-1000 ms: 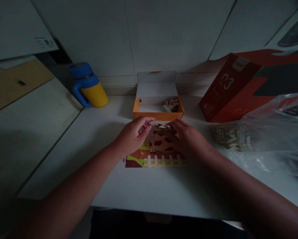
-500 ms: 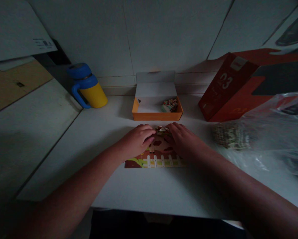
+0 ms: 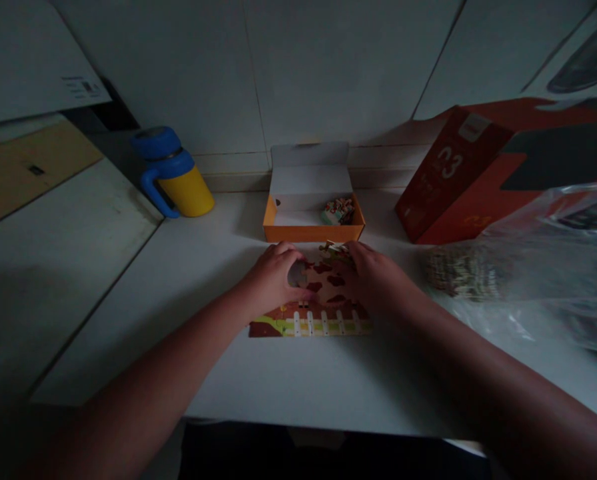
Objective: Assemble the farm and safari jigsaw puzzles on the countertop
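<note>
A jigsaw puzzle (image 3: pixel 311 325) lies flat on the white tabletop in front of me, showing brown patches on a pale body and a white fence along its near edge. My left hand (image 3: pixel 277 275) rests over its left part, thumb and fingers apart in a curve, with nothing gripped between them. At the far right part, my right hand (image 3: pixel 371 273) has its fingers closed around some jigsaw pieces (image 3: pixel 334 251), which are lifted at their far edge. The palm side of the right hand is hidden, and both hands cover parts of the picture.
Behind the puzzle stands an open orange box (image 3: pixel 313 233) with a heap of pieces (image 3: pixel 339 211) inside. A blue and yellow jug (image 3: pixel 186 190) is at back left. On the right are a red box (image 3: pixel 443 180) and a clear plastic bag (image 3: pixel 543 267).
My left hand's thumb and fingers have spread wider apart. My right hand has shifted slightly right, and the pieces at its fingers have risen and tilted up.
</note>
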